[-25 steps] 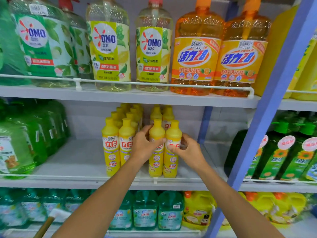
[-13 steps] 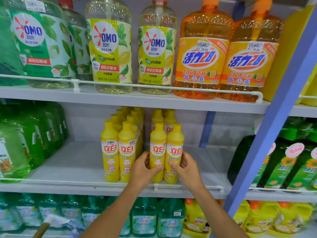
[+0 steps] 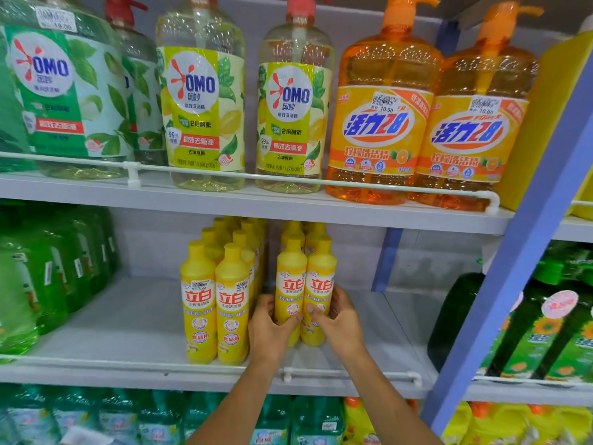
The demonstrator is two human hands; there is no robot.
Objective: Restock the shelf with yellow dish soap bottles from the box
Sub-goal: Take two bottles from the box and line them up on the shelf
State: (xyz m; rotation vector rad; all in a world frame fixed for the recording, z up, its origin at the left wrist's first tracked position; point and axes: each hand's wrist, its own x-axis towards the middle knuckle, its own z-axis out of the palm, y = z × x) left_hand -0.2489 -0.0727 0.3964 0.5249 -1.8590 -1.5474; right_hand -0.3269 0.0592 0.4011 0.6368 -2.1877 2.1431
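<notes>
Far left: green jugs (image 3: 48,284) crowd the left end of the shelf (image 3: 128,326), well clear of the action.
Front edge: a thin white front rail (image 3: 160,364) runs along the shelf's front edge, and every bottle has to sit behind it.
Finished column: a front pair (image 3: 205,303) of yellow soap bottles stands upright just behind the rail, labels out, with more yellow caps lined up behind towards the back wall.
Left hand: the left hand (image 3: 268,335) wraps the lower body of the left bottle (image 3: 290,277), thumb across the front, fingers curled round the side.
Twin: the right bottle (image 3: 321,274) stands touching the left one, both upright and label-forward, set further back than the finished pair.
Right hand: the right hand (image 3: 341,329) mirrors the left, curled round the right bottle's lower half, thumb on the label.
Bases: I can't tell whether they are flat on the shelf.
Step in hand: this looks like squaring up the second column.
Doing it well: keep the grip low, slide both forward together until level with the front pair, stop short of the rail, hold the labels square, and let go only once both sit flat.
Right end: bare shelf runs on to the blue post (image 3: 513,284).
Box: not in view.
</notes>
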